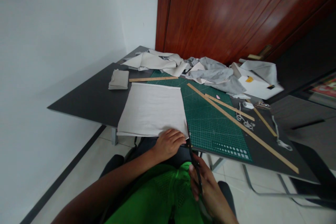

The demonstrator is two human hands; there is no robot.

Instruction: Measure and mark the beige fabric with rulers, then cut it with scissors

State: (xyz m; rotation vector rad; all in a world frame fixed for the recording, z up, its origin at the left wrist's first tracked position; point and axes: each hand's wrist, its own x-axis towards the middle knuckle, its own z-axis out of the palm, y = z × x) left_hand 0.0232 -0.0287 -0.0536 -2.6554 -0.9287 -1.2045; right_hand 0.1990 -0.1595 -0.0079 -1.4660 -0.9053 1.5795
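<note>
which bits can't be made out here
All in the head view:
Scissors: handles partly hidden by the right hand.
Green mat: partly covered by the cloth.
Longest wooden strip: any markings too small.
Colourful print: cut off by the right edge.

The left hand (170, 143) lay over the near edge of a pale cloth (154, 106), close to its right corner. The right hand (204, 180) gripped black scissors (191, 151), their blades along the cloth's right edge. The cloth spread partly over a green cutting mat (207, 129) on the dark bench (91, 96). Beyond its far left corner sat a folded fabric stack (118, 79). A long wooden strip (244, 128) slanted across the mat onto the bench, white cord (246, 124) near it. Crumpled fabric (212, 71) and a white box (258, 87) stood along the back, before a reddish-brown door (223, 14).
</note>
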